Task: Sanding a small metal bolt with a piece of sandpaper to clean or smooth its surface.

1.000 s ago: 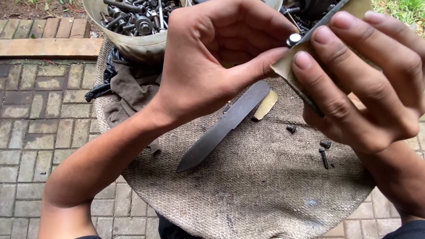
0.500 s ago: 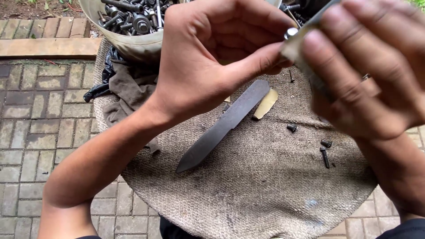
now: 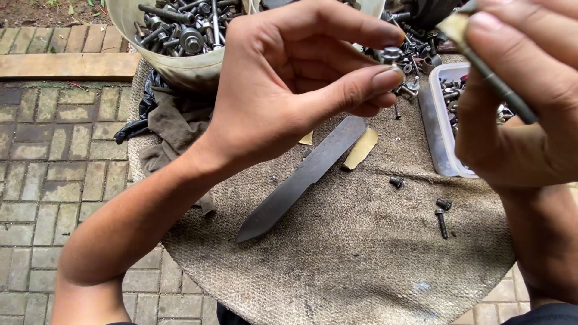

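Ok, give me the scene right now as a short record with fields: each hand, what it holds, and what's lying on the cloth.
left hand: raised, pinching a small metal nut between thumb and fingertip
right hand: raised at right edge, gripping a thin flat tool; its kind cannot be told
surface: round top covered in burlap cloth
on cloth: bare knife blade lying diagonally, tip toward the person; loose screws to its right
containers: large tub of bolts at top; clear plastic tray of hardware at right
ground: brick paving
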